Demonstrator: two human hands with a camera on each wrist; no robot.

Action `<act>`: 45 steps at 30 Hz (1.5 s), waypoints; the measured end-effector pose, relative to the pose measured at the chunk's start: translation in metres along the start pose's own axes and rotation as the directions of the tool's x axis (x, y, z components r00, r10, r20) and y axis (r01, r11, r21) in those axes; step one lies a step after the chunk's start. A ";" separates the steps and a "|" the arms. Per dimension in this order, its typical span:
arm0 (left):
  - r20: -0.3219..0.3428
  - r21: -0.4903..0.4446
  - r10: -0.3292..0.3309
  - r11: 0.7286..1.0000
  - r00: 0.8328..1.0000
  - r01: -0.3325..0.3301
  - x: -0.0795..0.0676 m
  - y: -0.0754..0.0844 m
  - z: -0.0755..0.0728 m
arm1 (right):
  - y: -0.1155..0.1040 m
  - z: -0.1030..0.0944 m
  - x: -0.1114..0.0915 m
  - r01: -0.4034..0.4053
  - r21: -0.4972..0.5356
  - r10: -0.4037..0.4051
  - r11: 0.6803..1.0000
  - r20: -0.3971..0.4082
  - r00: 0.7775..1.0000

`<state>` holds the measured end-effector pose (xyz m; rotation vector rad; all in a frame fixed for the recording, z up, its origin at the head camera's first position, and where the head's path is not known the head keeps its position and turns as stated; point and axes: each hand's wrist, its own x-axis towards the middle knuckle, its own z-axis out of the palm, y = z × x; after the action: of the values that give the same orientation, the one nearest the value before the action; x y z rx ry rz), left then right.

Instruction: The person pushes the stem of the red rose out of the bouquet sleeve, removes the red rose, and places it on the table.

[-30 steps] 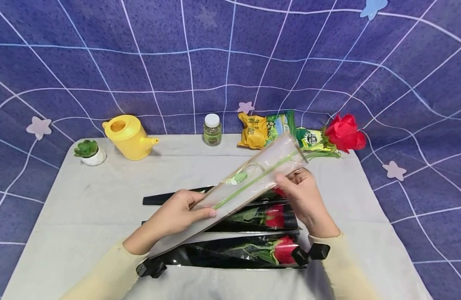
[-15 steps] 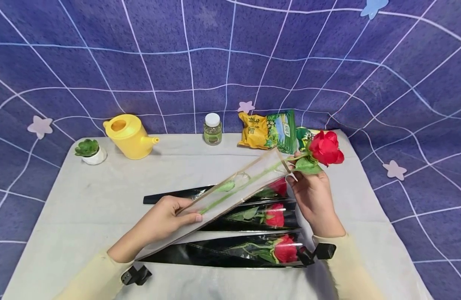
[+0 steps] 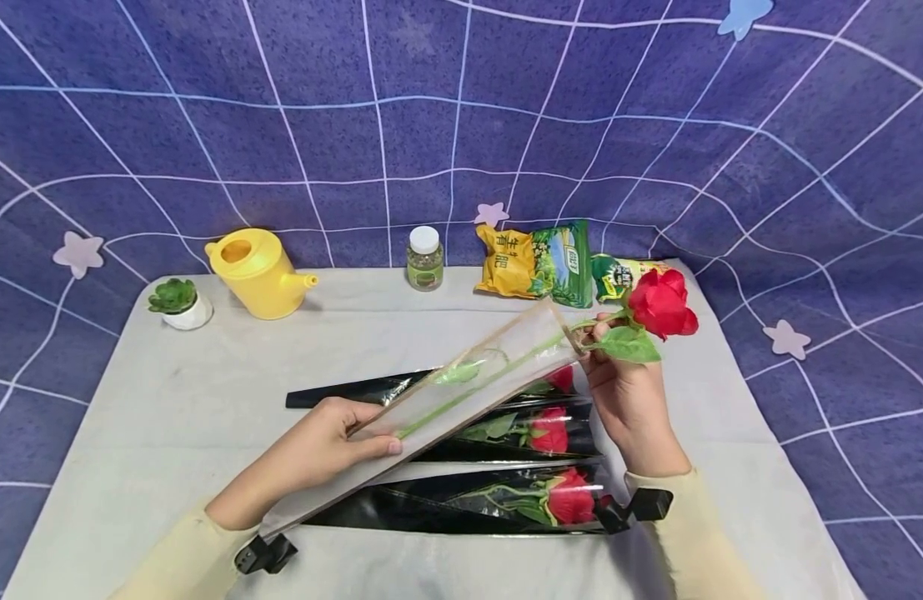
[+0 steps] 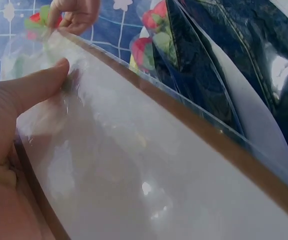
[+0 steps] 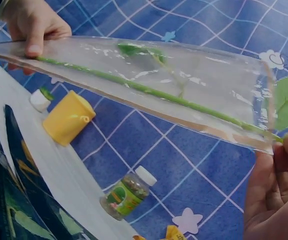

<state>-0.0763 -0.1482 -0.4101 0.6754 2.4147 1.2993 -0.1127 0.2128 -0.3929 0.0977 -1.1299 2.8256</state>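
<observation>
My left hand (image 3: pixel 329 442) grips a clear flower sleeve (image 3: pixel 484 396) with a pale back and brown edging, thumb on top. The sleeve slants up to the right. Inside it runs the green stem (image 5: pixel 129 84) of a red rose, with a small leaf (image 5: pixel 141 51). The rose's red bloom (image 3: pixel 662 303) and a large leaf (image 3: pixel 629 344) stick out past the sleeve's mouth. There my right hand (image 3: pixel 629 404) pinches the stem between thumb and fingers. The left thumb lies over the stem's lower end in the right wrist view.
Beneath the sleeve lie three roses in black wrapping, the nearest wrapped rose (image 3: pixel 386 508) in front. Along the back stand a potted succulent (image 3: pixel 179 304), a yellow watering can (image 3: pixel 262 275), a white-capped jar (image 3: pixel 426 260) and a yellow packet (image 3: pixel 508 262) beside green packets (image 3: pixel 566 262).
My right hand has gone from the sleeve's edge to the stem at its mouth. The bloom has come lower and closer to that hand. The sleeve has shifted down and left.
</observation>
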 end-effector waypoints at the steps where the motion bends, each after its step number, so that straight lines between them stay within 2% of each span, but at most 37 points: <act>1: 0.002 0.001 0.006 1.000 1.000 -0.006 -0.001 -0.001 -0.001 | -0.001 -0.002 0.001 0.007 0.028 -0.007 1.000 0.003 1.000; 6: 0.000 0.023 0.029 0.999 1.000 -0.029 -0.007 -0.010 -0.007 | -0.014 -0.013 0.007 0.017 0.211 -0.024 0.977 0.030 0.999; 10: 0.005 0.028 -0.001 1.000 1.000 0.001 -0.015 -0.017 -0.014 | -0.032 -0.025 0.013 0.021 0.342 -0.038 0.939 0.042 0.998; 14: 0.038 -0.018 -0.026 0.999 0.999 0.027 -0.025 -0.024 -0.022 | -0.060 -0.042 0.017 0.041 0.405 -0.056 0.913 0.024 0.998; 19: 0.098 -0.103 -0.027 0.994 0.995 0.038 -0.033 -0.029 -0.027 | -0.101 -0.065 0.019 0.113 0.422 -0.110 0.900 -0.032 0.993; 22: 0.110 -0.116 -0.033 0.992 0.993 0.046 -0.036 -0.031 -0.028 | -0.125 -0.077 0.017 0.134 0.383 -0.127 0.914 -0.044 0.991; 25: 0.113 -0.128 -0.044 0.990 0.993 0.059 -0.038 -0.031 -0.029 | -0.144 -0.086 0.014 0.168 0.283 -0.159 0.944 -0.054 0.986; 29: 0.114 -0.142 -0.047 0.988 0.992 0.063 -0.039 -0.030 -0.029 | -0.163 -0.093 0.010 0.211 0.074 -0.204 0.975 -0.091 0.975; 31: 0.115 -0.139 -0.049 0.988 0.992 0.065 -0.039 -0.030 -0.029 | -0.170 -0.095 0.010 0.186 -0.033 -0.189 0.982 -0.107 0.976; 34: 0.114 -0.131 -0.053 0.989 0.992 0.068 -0.039 -0.029 -0.028 | -0.177 -0.099 0.013 0.097 -0.239 -0.121 0.966 -0.088 0.989; 35: 0.113 -0.128 -0.053 0.990 0.992 0.068 -0.039 -0.029 -0.028 | -0.179 -0.101 0.014 0.066 -0.322 -0.094 0.944 -0.074 0.993; 37: 0.112 -0.121 -0.054 0.990 0.992 0.067 -0.039 -0.029 -0.027 | -0.180 -0.107 0.015 0.002 -0.476 -0.026 0.880 -0.044 0.999; 39: 0.113 -0.121 -0.054 0.990 0.992 0.068 -0.039 -0.028 -0.027 | -0.179 -0.114 0.018 -0.059 -0.600 0.050 0.798 -0.030 0.998; 43: 0.125 -0.125 -0.054 0.990 0.991 0.070 -0.038 -0.027 -0.026 | -0.173 -0.137 0.026 -0.162 -0.725 0.164 0.669 -0.068 0.984; 45: 0.128 -0.122 -0.052 0.990 0.990 0.068 -0.038 -0.027 -0.026 | -0.168 -0.150 0.031 -0.186 -0.824 0.177 0.535 -0.106 0.979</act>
<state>-0.0638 -0.1994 -0.4168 0.6245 2.2161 1.3321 -0.1276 0.4397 -0.3836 -0.1201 -2.4586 2.0680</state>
